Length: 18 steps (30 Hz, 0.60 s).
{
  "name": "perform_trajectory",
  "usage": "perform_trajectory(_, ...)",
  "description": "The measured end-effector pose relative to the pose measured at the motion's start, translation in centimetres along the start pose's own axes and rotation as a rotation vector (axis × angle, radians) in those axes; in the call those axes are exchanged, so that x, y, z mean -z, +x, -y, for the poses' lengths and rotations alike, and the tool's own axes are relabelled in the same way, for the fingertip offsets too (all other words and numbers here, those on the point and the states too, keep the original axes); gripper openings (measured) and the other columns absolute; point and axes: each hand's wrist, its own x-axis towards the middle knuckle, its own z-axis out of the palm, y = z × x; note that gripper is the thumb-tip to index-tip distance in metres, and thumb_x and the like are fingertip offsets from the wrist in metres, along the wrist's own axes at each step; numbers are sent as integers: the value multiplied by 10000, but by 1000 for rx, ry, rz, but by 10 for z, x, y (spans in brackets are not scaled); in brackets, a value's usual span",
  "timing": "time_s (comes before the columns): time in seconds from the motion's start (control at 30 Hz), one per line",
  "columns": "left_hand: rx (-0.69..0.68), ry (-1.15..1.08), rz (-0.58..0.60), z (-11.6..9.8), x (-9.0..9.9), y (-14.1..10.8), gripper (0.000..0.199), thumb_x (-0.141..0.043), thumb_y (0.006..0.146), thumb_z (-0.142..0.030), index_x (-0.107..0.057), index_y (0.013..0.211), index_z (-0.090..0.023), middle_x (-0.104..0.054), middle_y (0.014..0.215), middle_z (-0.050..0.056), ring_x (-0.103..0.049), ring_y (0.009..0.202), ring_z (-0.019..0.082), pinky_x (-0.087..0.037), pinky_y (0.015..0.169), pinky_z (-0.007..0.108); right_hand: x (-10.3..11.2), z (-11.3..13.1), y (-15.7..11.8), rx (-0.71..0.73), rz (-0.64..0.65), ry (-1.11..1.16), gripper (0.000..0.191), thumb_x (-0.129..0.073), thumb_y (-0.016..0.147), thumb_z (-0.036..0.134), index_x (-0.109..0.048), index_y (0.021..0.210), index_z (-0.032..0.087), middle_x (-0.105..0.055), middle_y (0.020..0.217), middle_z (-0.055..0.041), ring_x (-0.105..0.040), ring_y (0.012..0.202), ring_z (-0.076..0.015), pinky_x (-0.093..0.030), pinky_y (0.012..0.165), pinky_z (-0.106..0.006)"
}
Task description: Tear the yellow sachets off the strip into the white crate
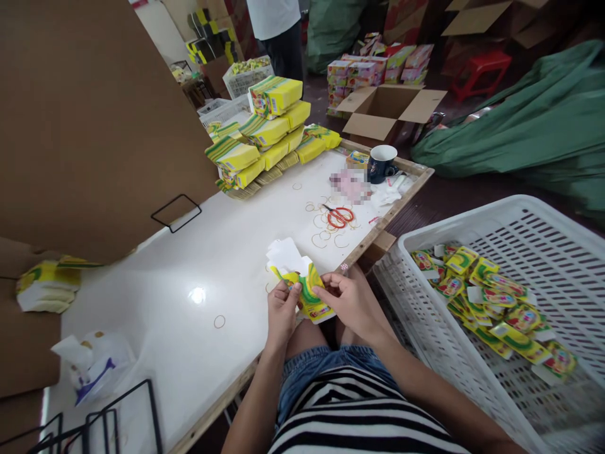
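Between my hands, over the table's front edge, is a yellow and green printed carton (312, 301), partly unfolded. My left hand (282, 306) pinches its left side with the thumb on top. On the right side, my right hand (347, 299) grips the carton between thumb and fingers. White cardboard pieces (286, 255) lie just behind it on the white table (189, 328). To the right, a white plastic basket (543, 221) holds several small yellow cartons (498, 296).
Bundled yellow cartons (274, 135) are stacked at the table's back. Red-handled scissors (341, 217), rubber bands and a dark mug (382, 165) lie toward the right edge. A tissue pack (101, 366) and black wire racks (151, 416) are at the left. A person (283, 38) stands behind.
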Motion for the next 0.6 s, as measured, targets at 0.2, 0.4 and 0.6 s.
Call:
perform_trajectory(0.2,-56,111,-13,-10,-6,-11,588,-740,761,-281,-393,1233,-227,-700,930,27,-689,762,151,-544,683,254,2,4,0,130,-97,-148,199,-634,832,347,-617,932,176,-673,824,-49,-586,622,-154,-480,567,-275)
perform_trajectory(0.4,-38,113,239,-29,2,-20,631,-700,807,-284,-347,1329,-245,-707,1029,65,-708,856,184,-560,769,302,19,17,5,248,176,-16,413,-599,882,307,-507,1276,226,-629,1053,-62,-602,735,-128,-501,637,-245)
perform_trajectory(0.6,60,62,395,-34,7,-22,402,-757,752,-207,-499,1060,-215,-720,913,17,-705,702,149,-564,676,251,35,30,14,209,388,-34,202,-563,907,362,-606,983,180,-636,798,-14,-585,703,-131,-472,622,-235)
